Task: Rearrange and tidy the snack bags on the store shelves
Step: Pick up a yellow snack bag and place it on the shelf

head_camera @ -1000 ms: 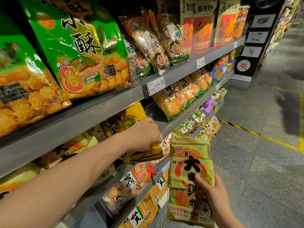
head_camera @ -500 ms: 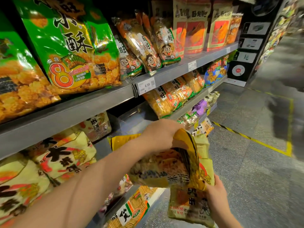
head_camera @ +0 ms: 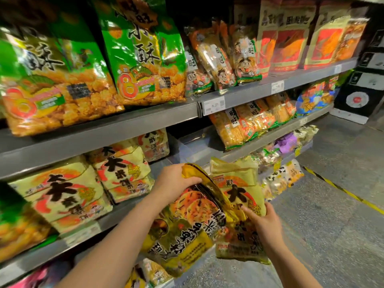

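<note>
My left hand (head_camera: 176,180) grips the top edge of a gold and black snack bag (head_camera: 187,231), held off the shelf in front of me. Behind it is a pale yellow rice cracker bag (head_camera: 239,183) with a big black character. My right hand (head_camera: 261,223) holds that yellow bag by its right side, fingers reaching onto the gold bag's edge. The two bags overlap, the gold one in front. More pale yellow bags (head_camera: 68,192) of the same kind stand on the middle shelf (head_camera: 116,217) to the left.
Green bags (head_camera: 143,57) of puffed snacks fill the top shelf (head_camera: 128,121). Orange cracker packs (head_camera: 249,119) lie on the shelf to the right, with small mixed packs (head_camera: 282,177) lower down. A grey floor (head_camera: 332,204) with a yellow-black stripe lies at right. A black display stand (head_camera: 361,90) is at far right.
My left hand pulled the gold bag off the middle shelf and brought it down in front of the yellow bag held by my right hand. The view shifted left.
</note>
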`<act>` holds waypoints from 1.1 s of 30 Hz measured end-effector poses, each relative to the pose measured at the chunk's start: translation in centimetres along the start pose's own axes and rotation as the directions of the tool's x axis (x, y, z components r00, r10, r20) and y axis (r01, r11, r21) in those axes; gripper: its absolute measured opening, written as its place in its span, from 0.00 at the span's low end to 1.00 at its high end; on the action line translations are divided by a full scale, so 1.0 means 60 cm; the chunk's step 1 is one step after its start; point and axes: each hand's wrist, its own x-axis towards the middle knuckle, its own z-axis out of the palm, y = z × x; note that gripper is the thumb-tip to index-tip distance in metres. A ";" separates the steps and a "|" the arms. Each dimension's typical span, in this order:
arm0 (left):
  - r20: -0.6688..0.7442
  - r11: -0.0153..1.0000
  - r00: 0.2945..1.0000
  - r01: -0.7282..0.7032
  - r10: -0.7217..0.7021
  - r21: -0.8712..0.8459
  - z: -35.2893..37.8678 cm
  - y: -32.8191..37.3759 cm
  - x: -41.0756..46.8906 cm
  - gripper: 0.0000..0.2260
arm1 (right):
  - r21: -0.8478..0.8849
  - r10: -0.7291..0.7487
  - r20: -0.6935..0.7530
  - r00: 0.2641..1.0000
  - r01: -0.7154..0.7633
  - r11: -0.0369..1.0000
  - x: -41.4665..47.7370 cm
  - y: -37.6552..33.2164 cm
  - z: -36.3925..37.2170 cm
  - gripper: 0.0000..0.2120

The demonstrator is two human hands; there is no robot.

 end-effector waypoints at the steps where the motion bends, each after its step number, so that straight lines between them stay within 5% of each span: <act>1: -0.030 1.000 0.999 0.024 -0.024 -0.004 -0.008 -0.006 -0.007 0.07 | -0.004 -0.009 0.034 0.999 0.009 1.000 0.004 -0.007 0.008 0.17; 8: -0.217 0.955 0.931 0.296 -0.292 -0.017 -0.050 -0.063 -0.047 0.20 | 0.043 -0.018 0.294 0.956 0.005 0.999 0.063 -0.035 0.076 0.18; 17: -0.349 0.867 0.804 0.495 -0.482 -0.056 -0.075 -0.107 -0.061 0.18 | 0.028 -0.022 0.527 0.850 0.008 1.000 0.173 -0.090 0.206 0.15; 23: -0.308 0.821 0.781 0.571 -0.542 0.003 -0.083 -0.130 -0.048 0.18 | 0.049 -0.102 0.530 0.842 0.090 0.995 0.215 -0.146 0.318 0.13; 27: -0.310 0.810 0.801 0.571 -0.513 0.135 -0.087 -0.143 -0.029 0.19 | -0.309 -0.123 0.407 0.905 0.263 0.914 0.228 -0.141 0.383 0.26; 33: -0.379 0.836 0.790 0.544 -0.482 0.072 -0.084 -0.155 -0.017 0.34 | -0.374 -0.074 0.409 0.909 0.242 0.895 0.205 -0.133 0.439 0.27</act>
